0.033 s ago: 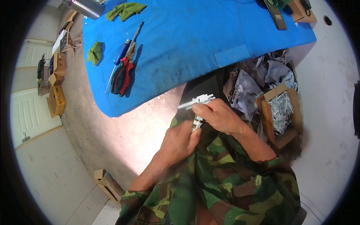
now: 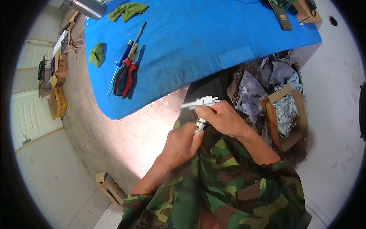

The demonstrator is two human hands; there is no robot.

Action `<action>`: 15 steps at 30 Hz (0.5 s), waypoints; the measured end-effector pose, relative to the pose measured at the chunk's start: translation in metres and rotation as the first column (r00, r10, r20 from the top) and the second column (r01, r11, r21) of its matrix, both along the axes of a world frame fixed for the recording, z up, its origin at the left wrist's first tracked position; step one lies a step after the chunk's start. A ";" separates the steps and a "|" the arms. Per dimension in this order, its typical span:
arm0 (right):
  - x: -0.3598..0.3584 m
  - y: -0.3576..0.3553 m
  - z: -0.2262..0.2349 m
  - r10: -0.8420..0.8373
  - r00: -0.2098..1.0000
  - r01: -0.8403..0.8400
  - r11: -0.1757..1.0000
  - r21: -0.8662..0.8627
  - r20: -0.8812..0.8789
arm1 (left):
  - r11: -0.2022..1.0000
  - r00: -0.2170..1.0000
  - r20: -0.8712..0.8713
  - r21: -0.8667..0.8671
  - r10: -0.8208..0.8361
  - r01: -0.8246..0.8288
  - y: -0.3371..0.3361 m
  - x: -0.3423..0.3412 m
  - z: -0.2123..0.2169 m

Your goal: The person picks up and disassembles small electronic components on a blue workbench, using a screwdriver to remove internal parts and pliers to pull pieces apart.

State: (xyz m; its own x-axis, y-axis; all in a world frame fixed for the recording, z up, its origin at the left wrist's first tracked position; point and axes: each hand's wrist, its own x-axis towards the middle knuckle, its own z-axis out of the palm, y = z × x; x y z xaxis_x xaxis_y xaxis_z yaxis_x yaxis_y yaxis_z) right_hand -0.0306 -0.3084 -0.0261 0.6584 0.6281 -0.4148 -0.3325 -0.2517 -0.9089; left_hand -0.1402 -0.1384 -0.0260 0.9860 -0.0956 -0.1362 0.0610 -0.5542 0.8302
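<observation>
White part [image 2: 207, 101] is being held over lap [image 2: 217, 171], R hand [image 2: 225, 118] pinching it from the R, L hand [image 2: 181, 142] gripping small pc [image 2: 201, 124] just below, prob to steady both, w/ pliers [image 2: 125, 77] lying on table [image 2: 179, 45].

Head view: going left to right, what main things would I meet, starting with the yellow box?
Yellow box, small green cloth, red-and-black pliers, left hand, right hand, open box of white scraps.

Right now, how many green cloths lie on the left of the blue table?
2: one green cloth right of the metal cylinder, another left of the pliers. Some may be hidden.
</observation>
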 end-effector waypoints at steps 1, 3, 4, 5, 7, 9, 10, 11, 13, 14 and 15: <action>0.000 0.000 0.002 0.006 0.999 -0.005 1.000 -0.019 0.038 | 1.000 1.000 0.002 -0.003 0.023 -0.023 0.000 0.000 0.001; -0.005 -0.002 0.009 -0.021 0.998 0.021 1.000 0.007 0.059 | 0.998 0.998 0.008 -0.015 0.061 -0.061 0.000 0.002 0.003; -0.007 -0.002 0.010 -0.035 0.997 0.033 0.999 0.021 0.069 | 0.995 0.995 -0.008 -0.034 0.098 -0.098 -0.001 0.003 0.003; -0.009 -0.006 0.009 -0.034 0.997 0.028 0.995 0.099 0.067 | 0.989 0.991 -0.028 -0.050 0.134 -0.136 -0.003 0.003 0.004; -0.015 -0.007 0.006 -0.093 0.995 0.087 0.982 0.167 0.027 | 0.980 0.983 -0.023 -0.074 0.182 -0.183 -0.006 0.004 0.006; -0.018 -0.009 0.001 -0.126 0.991 0.116 0.975 0.192 0.039 | 0.975 0.978 0.029 -0.092 0.206 -0.203 -0.008 0.004 0.005; -0.019 -0.009 -0.001 -0.131 0.989 0.116 0.976 0.184 0.072 | 0.974 0.979 -0.003 -0.102 0.202 -0.201 -0.008 0.004 0.005; -0.019 -0.010 -0.003 -0.137 0.985 0.116 0.977 0.177 0.106 | 0.974 0.980 -0.033 -0.111 0.197 -0.200 -0.008 0.004 0.007; -0.019 -0.012 -0.005 -0.110 0.987 0.091 0.984 0.156 0.118 | 0.969 0.978 -0.058 -0.140 0.199 -0.205 -0.009 0.005 0.010; -0.019 -0.014 -0.006 -0.096 0.988 0.078 0.987 0.143 0.123 | 0.964 0.977 -0.054 -0.161 0.207 -0.213 -0.009 0.006 0.011; -0.019 -0.014 -0.002 -0.091 0.980 0.070 0.990 0.125 0.175 | 0.958 0.975 -0.050 -0.183 0.214 -0.220 -0.009 0.006 0.012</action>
State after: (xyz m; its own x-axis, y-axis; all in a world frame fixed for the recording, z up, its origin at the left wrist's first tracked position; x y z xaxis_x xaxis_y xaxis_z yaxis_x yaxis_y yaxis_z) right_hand -0.0497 -0.3225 -0.0285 0.7658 0.6073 -0.2116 -0.1759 -0.1187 -0.9772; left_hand -0.1342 -0.1473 -0.0138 0.9817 0.0940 -0.1658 0.1888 -0.3610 0.9133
